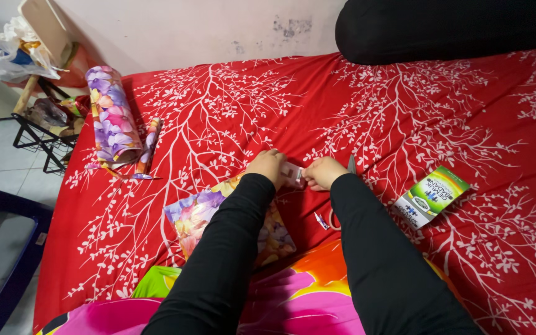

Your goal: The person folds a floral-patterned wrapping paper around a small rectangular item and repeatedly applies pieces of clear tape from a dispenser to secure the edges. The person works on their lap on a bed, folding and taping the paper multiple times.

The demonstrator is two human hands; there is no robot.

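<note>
While both hands pinch it, small white strip crosswise, left-right.

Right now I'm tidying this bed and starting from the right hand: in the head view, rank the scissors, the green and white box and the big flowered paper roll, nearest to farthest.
From the right hand:
1. Scissors, just below the hand, partly hidden by the sleeve.
2. Green and white box, off to the right on the red sheet.
3. Big flowered paper roll, far left, near the bed's edge.
</note>
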